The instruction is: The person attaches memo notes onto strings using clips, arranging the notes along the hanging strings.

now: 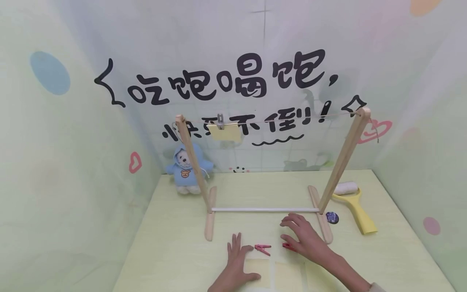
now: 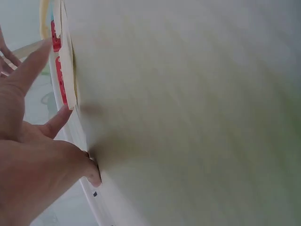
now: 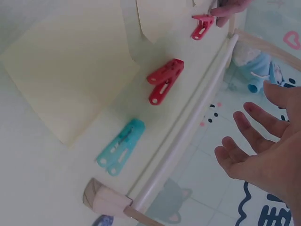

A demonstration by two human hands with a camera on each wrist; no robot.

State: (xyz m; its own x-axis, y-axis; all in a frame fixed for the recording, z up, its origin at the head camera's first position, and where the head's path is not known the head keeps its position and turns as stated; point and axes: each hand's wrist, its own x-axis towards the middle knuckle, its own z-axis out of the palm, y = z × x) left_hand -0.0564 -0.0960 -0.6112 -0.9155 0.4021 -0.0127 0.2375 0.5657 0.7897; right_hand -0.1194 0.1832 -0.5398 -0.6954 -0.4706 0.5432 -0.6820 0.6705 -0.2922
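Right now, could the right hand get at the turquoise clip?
Probably yes: the right hand looks empty, its fingers apart, and the turquoise clip lies with nothing on top of it.

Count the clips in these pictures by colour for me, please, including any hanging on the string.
Red clips: 2
Teal clip: 1
Grey clip: 1
Total: 4

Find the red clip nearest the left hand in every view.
Head: red clip near the bottom, just right of centre, beside the left hand.
Left wrist: red clip upper left, below the other red clip.
Right wrist: red clip upper right, beside the left hand.
Shared landmark: left hand.
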